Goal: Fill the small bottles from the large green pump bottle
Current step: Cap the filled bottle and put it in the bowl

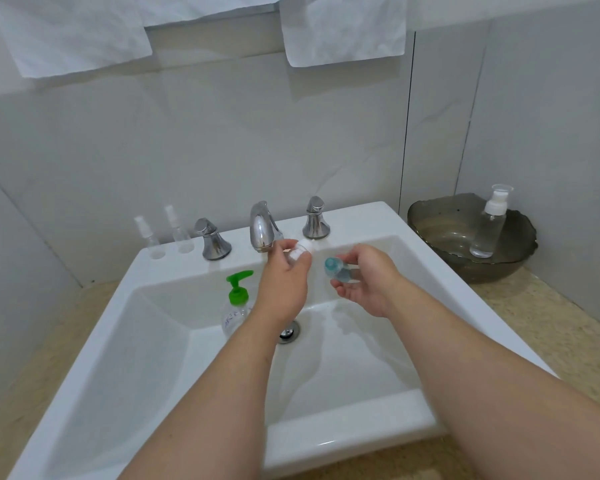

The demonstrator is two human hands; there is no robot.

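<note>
**Head view.** A white rectangular ceramic sink (371, 216) fills the middle of the frame. Its rim runs from the lower left up to the back deck and down the right side. Beige speckled counter (551, 323) shows past the rim on both sides. Inside, the basin is broad open room around the chrome drain (288, 332), bounded by sloping walls.

The large clear pump bottle with a green pump head (237, 299) stands upright in the basin's left half, just left of the left forearm. Its nozzle points right.

Both forearms enter from the lower edge and converge over the back of the basin, just below the chrome faucet spout (262, 226).
- **Left hand:** the left hand (284, 282) curls its fingers round a small white cap (300, 252), close to the spout's tip.
- **Right hand:** the right hand (368, 282), palm turned up, pinches a small teal-tinted clear bottle (336, 270). The bottle is tilted, with its round end toward the cap. Cap and bottle are near each other but apart.

On the deck at upper left stand a slim clear spray bottle (149, 237) and a second spray bottle (180, 232), beside the left chrome tap handle (210, 239).

At the right of the frame, a dark glass bowl (492, 270) sits by the sink's back corner. A clear pump dispenser (487, 233) leans inside it.

Two white towels (77, 32) (343, 29) hang along the top edge.
</note>
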